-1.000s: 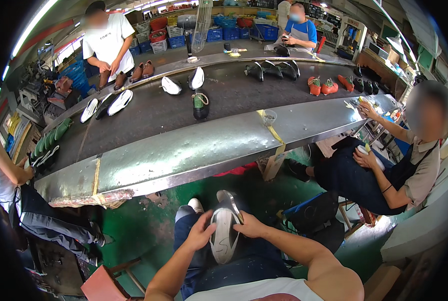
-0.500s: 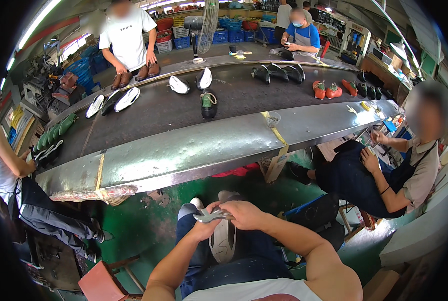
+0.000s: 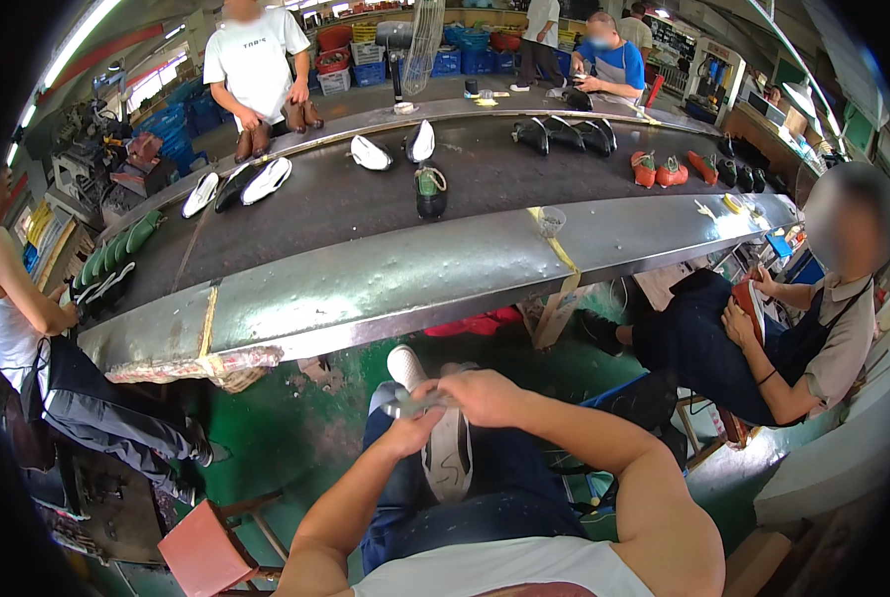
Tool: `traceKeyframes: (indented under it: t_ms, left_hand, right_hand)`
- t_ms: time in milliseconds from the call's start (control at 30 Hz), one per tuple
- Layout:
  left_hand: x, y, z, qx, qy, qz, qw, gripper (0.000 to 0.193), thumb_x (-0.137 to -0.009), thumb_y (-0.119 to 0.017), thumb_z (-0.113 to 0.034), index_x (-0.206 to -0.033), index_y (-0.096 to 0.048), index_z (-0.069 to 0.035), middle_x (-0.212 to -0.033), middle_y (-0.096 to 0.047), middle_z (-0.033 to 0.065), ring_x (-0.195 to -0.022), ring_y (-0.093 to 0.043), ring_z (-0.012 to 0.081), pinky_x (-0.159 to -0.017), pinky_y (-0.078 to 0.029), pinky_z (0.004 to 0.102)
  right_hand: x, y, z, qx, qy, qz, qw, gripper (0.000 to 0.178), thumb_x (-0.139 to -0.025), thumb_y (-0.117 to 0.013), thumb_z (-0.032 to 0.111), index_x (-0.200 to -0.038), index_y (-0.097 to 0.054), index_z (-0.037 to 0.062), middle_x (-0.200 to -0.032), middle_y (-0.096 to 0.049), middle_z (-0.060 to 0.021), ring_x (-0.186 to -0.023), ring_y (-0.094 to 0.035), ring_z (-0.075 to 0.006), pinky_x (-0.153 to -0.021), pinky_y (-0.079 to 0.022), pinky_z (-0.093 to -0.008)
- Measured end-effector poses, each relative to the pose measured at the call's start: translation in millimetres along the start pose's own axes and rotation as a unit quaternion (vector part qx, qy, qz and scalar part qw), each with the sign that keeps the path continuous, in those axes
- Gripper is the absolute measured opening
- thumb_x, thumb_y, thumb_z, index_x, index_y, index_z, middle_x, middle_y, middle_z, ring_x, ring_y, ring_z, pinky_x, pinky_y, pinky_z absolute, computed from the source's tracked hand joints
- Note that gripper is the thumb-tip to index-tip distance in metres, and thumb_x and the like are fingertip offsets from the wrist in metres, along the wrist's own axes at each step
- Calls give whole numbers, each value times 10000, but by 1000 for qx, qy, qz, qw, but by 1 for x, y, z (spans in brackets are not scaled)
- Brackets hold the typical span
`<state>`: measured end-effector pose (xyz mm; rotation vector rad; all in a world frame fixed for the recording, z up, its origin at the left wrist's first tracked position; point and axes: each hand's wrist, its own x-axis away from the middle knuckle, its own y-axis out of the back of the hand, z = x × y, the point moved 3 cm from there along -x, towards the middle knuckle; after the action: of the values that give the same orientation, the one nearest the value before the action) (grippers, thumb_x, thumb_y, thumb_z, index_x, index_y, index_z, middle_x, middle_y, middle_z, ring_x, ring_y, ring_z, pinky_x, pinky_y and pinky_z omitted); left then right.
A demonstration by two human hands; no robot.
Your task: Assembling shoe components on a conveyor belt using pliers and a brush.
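Both hands, left [image 3: 410, 430] and right [image 3: 485, 393], pinch the shoe [image 3: 449, 453] on the lap, below the conveyor [image 3: 365, 289]; it looks light and bendy, best gripped at the sole edge.

Both hands meet over the lap: the left hand [image 3: 412, 430] and right hand [image 3: 487, 395] pinch a small grey piece [image 3: 423, 402] between them. Just below the grip, a grey-and-white shoe [image 3: 449, 456] rests on the knees. Well beyond lies the conveyor belt [image 3: 365, 214], carrying a dark boot [image 3: 431, 192].
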<state>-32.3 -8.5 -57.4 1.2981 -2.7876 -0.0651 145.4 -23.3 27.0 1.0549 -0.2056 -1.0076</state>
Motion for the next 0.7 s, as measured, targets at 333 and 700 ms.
traceKeyframes:
  t_ms: [333,700]
  left_hand:
    - [-11,-8,8,-95,-36,1,995,516,-992,-559,-186,-1442,-364,-27,-1404,-466,192,-1329,-471,320,-1095,-379,388]
    - [-9,-19,-15,-85,24,5,996,477,-999,-585,-249,-1387,-450,-8,-1358,-507,206,-1323,-467,307,-1122,-348,385]
  right_hand:
    - [17,11,0,100,88,-57,990,201,-874,-597,111,-1055,-556,34,-952,-671,-160,-899,-668,-351,-751,-514,-456]
    - [21,14,4,66,-23,-59,996,245,-878,-638,153,-1075,-553,35,-922,-672,-161,-857,-674,-367,-722,-519,-467]
